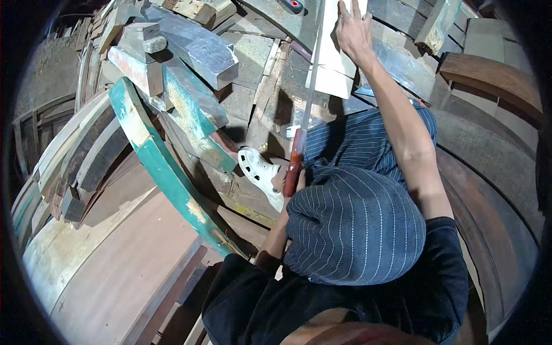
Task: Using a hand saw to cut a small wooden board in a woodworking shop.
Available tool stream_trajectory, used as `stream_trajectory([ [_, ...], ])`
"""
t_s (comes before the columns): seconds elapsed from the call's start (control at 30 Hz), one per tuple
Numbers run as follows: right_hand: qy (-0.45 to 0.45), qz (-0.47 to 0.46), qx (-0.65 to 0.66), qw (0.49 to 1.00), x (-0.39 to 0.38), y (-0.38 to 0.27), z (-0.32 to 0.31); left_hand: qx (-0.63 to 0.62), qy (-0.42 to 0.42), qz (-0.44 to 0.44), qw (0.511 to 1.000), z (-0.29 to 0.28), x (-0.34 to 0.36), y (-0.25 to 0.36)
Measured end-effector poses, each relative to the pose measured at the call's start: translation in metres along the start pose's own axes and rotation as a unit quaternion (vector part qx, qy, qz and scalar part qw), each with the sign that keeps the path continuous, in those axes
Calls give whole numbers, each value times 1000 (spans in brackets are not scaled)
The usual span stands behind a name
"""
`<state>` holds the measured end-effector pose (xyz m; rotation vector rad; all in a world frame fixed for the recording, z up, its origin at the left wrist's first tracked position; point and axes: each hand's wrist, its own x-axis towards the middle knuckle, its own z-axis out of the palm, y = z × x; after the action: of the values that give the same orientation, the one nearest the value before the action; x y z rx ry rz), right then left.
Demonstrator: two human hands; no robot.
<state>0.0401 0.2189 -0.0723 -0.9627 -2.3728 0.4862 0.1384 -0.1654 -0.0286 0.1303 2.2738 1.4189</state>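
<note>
My left hand [300,183] is closed around the red handle of a long saw-like tool [311,92], beside my bent knee. Its narrow blade points away from me and appears nearly edge-on, so teeth cannot be made out. Alongside that blade lies a white board [330,75], running up to the top edge of the view. Far out on the board, my right hand [353,34] presses down with fingers spread, holding nothing. The knee, in dark striped cloth, hides part of my left wrist and hand.
A curved green-painted timber [167,172] slants across the left side. Past it lie painted wood blocks [192,49] and stacked curved pieces [98,155]. My white shoe [259,172] rests on planks. A brown curved timber [489,75] sits at right; a small black-and-red object [293,5] lies far off.
</note>
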Motion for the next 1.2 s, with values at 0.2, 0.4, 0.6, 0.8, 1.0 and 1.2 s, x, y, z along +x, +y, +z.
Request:
stream_trajectory([
  [0.2, 13, 0, -25, 1000, 1, -1, -4, 30, 73, 222, 972, 53, 77, 61],
  [0.4, -16, 31, -29, 999, -1, -7, -9, 67, 69, 261, 961, 69, 101, 77],
  [0.6, 0, -7, -45, 999, -1, -4, -5, 56, 20, 155, 986, 19, 18, 37],
  [0.8, 8, 10, -15, 1000, -1, -4, -4, 52, 40, 156, 986, 15, 18, 0],
  [1.0, -4, 8, -31, 999, 2, -1, -5, 48, 90, 254, 962, 53, 79, 27],
  [1.2, 0, 11, -23, 1000, 4, 1, -1, -10, 71, 351, 934, 30, 85, -15],
])
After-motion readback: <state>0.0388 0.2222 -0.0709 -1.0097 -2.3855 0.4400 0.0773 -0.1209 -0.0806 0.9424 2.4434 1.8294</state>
